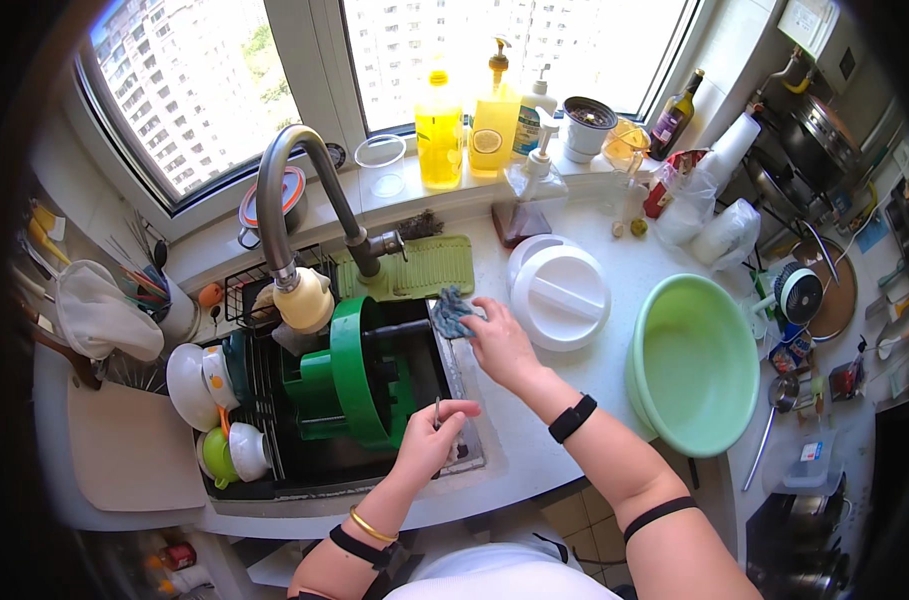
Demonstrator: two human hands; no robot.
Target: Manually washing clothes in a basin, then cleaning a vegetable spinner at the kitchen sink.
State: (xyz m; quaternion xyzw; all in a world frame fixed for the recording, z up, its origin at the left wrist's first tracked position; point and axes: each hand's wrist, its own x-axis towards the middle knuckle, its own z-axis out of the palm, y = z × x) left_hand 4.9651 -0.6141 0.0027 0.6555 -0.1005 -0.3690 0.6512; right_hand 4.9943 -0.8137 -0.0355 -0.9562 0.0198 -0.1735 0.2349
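At the sink's right edge, my right hand (506, 347) has its fingers closed on a crumpled blue-grey cloth (452, 312). My left hand (429, 445) is closed over the sink's front right corner, around a thin metal piece (437, 412) whose tip shows above the fingers; its kind is hidden. Beyond that hand, a large green plastic part (346, 375) with a round rim and a dark shaft stands in the dark sink (324, 470). Right of the cloth, a white round lid (561, 297) with a bar handle lies on the counter, overlapping another white round piece behind it.
A grey faucet (309, 150) arches over the sink. Bowls (246, 450) and plates stand in a rack on the left. A light green basin (694, 370) sits at the right. Bottles (440, 135) and a plant pot (586, 130) line the windowsill; a cutting board (129, 440) is at far left.
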